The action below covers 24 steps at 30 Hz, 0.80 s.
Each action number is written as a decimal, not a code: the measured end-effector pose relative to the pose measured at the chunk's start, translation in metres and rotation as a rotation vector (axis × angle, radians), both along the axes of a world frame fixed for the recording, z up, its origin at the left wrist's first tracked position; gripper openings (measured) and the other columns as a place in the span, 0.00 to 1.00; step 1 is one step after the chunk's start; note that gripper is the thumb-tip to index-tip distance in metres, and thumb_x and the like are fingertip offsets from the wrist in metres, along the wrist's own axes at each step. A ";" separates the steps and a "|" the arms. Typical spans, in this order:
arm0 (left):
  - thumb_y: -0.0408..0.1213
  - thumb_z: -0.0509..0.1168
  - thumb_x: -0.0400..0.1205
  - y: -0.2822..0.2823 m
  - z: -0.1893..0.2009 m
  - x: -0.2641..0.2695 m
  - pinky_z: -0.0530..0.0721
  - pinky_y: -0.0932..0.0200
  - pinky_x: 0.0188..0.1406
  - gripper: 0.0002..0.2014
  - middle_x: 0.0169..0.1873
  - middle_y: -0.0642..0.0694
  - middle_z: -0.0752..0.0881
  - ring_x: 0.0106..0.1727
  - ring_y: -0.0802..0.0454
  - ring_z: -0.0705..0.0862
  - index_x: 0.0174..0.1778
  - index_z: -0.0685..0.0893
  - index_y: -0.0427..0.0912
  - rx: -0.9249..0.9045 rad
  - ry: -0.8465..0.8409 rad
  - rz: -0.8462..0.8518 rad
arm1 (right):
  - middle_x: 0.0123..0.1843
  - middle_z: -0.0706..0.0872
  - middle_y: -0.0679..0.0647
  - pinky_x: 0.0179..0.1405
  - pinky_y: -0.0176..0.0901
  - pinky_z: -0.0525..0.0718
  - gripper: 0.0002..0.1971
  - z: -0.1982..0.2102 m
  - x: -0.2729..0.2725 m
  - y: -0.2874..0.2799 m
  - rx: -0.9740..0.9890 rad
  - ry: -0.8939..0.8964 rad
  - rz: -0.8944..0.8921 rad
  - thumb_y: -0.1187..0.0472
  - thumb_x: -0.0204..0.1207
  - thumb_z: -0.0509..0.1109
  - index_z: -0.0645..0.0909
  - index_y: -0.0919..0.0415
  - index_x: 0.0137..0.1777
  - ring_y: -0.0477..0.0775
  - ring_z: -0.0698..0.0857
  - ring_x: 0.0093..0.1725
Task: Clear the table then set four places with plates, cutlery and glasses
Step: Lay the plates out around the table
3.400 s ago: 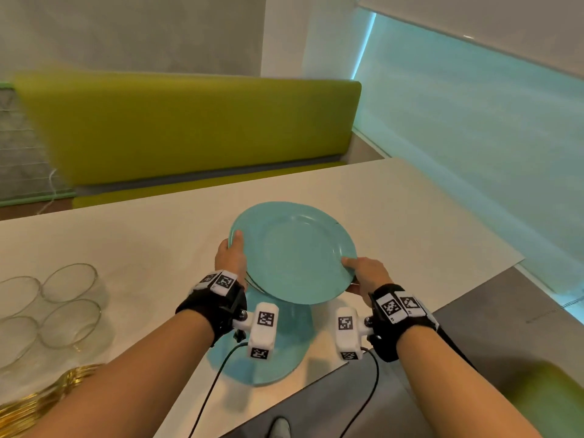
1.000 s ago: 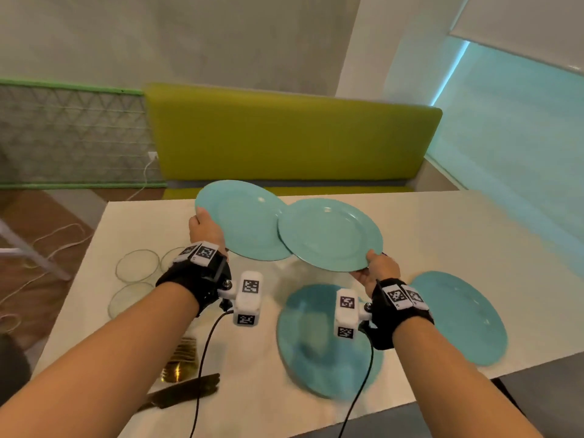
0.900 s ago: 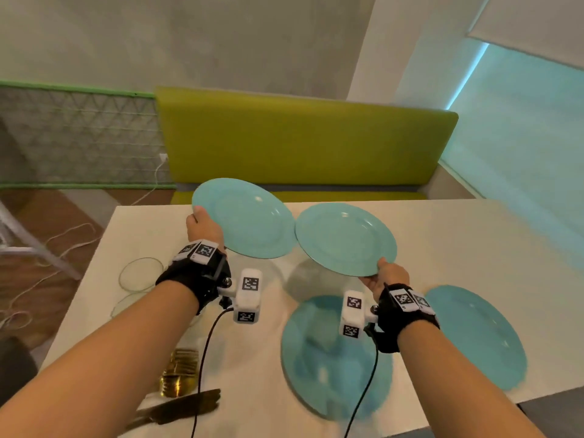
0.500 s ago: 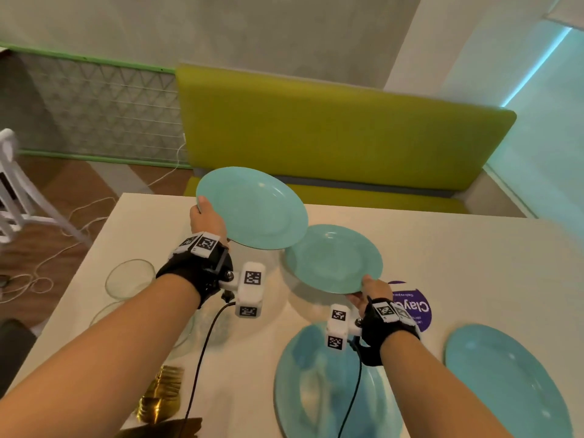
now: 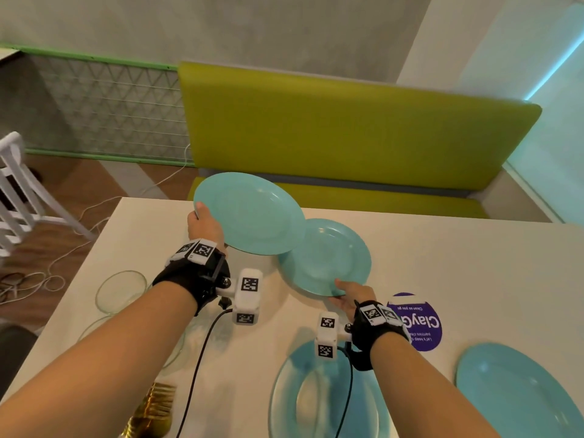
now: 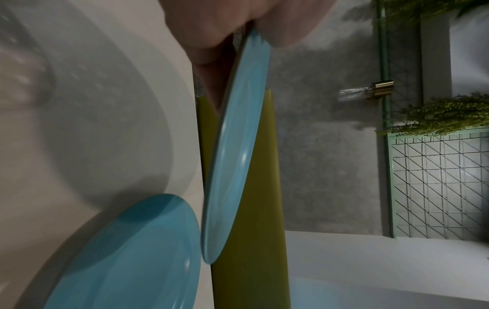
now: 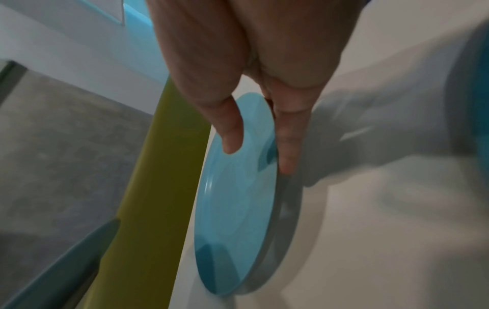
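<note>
While both hands carry a teal plate each, the raised plate (image 5: 249, 213) overlaps the lower plate (image 5: 325, 257) toward the counter's (image 5: 474, 263) far edge, so their rims could knock together if either shifts sideways. A thin rim pinch could also let a plate tip. The left hand (image 5: 205, 226) grips its plate's near-left rim, held tilted above the counter. The right hand (image 5: 354, 295) pinches the lower plate's near rim, thumb on top, fingers beneath, close to the surface; whether it touches I cannot tell.
</note>
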State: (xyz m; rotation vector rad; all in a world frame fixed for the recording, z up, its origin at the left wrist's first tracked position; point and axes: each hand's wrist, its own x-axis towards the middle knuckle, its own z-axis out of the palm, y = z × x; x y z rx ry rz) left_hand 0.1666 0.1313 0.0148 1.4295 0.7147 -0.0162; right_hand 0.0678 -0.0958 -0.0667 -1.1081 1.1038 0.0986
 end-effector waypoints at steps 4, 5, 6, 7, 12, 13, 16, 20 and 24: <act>0.51 0.43 0.87 -0.004 0.002 0.001 0.76 0.41 0.70 0.26 0.73 0.40 0.73 0.71 0.39 0.75 0.76 0.66 0.40 0.021 0.027 -0.017 | 0.53 0.83 0.72 0.63 0.65 0.81 0.19 -0.005 0.008 0.002 -0.047 0.042 0.098 0.74 0.75 0.69 0.73 0.77 0.65 0.75 0.83 0.60; 0.51 0.43 0.87 -0.004 0.000 0.002 0.76 0.42 0.70 0.26 0.73 0.40 0.73 0.71 0.40 0.75 0.76 0.65 0.40 0.024 0.034 -0.020 | 0.47 0.84 0.70 0.64 0.64 0.81 0.19 -0.006 0.009 0.003 -0.061 0.046 0.121 0.74 0.75 0.69 0.74 0.77 0.64 0.74 0.84 0.58; 0.50 0.43 0.88 -0.005 0.002 0.002 0.76 0.44 0.70 0.25 0.73 0.40 0.73 0.71 0.40 0.75 0.77 0.65 0.39 0.033 0.041 -0.027 | 0.41 0.83 0.67 0.64 0.63 0.81 0.18 -0.008 0.010 0.004 -0.075 0.047 0.136 0.73 0.75 0.69 0.74 0.77 0.64 0.72 0.86 0.53; 0.49 0.42 0.88 -0.006 0.002 0.001 0.76 0.47 0.69 0.25 0.74 0.40 0.72 0.72 0.41 0.74 0.77 0.64 0.39 0.050 0.043 -0.037 | 0.37 0.83 0.66 0.64 0.63 0.81 0.17 -0.009 0.011 0.004 -0.086 0.048 0.145 0.73 0.75 0.69 0.74 0.77 0.63 0.69 0.86 0.47; 0.49 0.43 0.88 -0.012 0.004 -0.004 0.74 0.47 0.71 0.25 0.74 0.40 0.72 0.73 0.40 0.73 0.78 0.64 0.40 0.077 0.037 -0.067 | 0.37 0.77 0.66 0.47 0.58 0.88 0.11 -0.003 0.011 0.003 -0.104 0.120 0.182 0.72 0.77 0.66 0.72 0.72 0.57 0.62 0.80 0.33; 0.51 0.44 0.87 -0.013 0.000 -0.002 0.75 0.43 0.72 0.26 0.73 0.39 0.73 0.72 0.38 0.74 0.76 0.65 0.39 0.060 0.040 -0.053 | 0.37 0.75 0.64 0.38 0.54 0.88 0.11 0.000 0.012 0.003 -0.115 0.121 0.174 0.72 0.77 0.66 0.72 0.70 0.58 0.60 0.79 0.32; 0.50 0.45 0.88 -0.020 -0.003 -0.004 0.73 0.46 0.73 0.25 0.75 0.38 0.71 0.73 0.38 0.73 0.78 0.63 0.39 0.049 0.054 -0.106 | 0.38 0.76 0.60 0.21 0.45 0.85 0.15 0.010 0.015 0.002 -0.152 0.035 0.172 0.65 0.79 0.66 0.73 0.72 0.63 0.57 0.79 0.31; 0.51 0.45 0.87 -0.041 -0.007 -0.013 0.79 0.45 0.65 0.25 0.71 0.40 0.76 0.68 0.39 0.78 0.76 0.68 0.42 -0.033 0.054 -0.173 | 0.40 0.81 0.60 0.27 0.48 0.87 0.13 0.035 0.012 0.001 0.050 -0.197 0.154 0.56 0.85 0.60 0.73 0.65 0.61 0.56 0.82 0.34; 0.52 0.47 0.86 -0.067 -0.019 -0.023 0.81 0.52 0.46 0.25 0.64 0.43 0.80 0.58 0.41 0.81 0.73 0.71 0.43 -0.115 0.048 -0.284 | 0.45 0.83 0.57 0.21 0.40 0.87 0.15 0.044 0.008 -0.017 0.053 -0.304 0.059 0.68 0.84 0.55 0.73 0.69 0.68 0.56 0.84 0.39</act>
